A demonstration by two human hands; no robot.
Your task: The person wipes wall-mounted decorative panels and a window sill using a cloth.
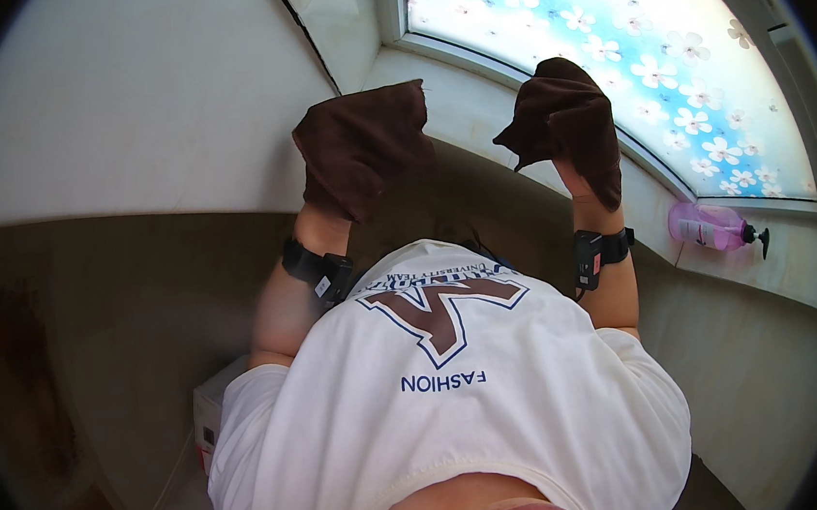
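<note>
A dark brown cloth [366, 146] covers my left hand [325, 218] down to the wrist, in front of the pale wall panel. Over my right hand [574, 176], near the window, hangs another dark brown cloth [571, 113], its lower corner reaching towards the wrist. Only the heel of each hand shows, so the fingers and how they meet the cloths are hidden. Both hands are raised and apart from each other. Each forearm wears a black strap with a small box, the left one [321, 273] and the right one [590, 261].
A frosted window [655, 73] with flower patterns fills the upper right. On the ledge below stands a pink pump bottle [708, 226]. A pale panel [133, 104] lies at upper left. Behind my left arm is a white box [208, 418], with a thin cable [157, 506] near it.
</note>
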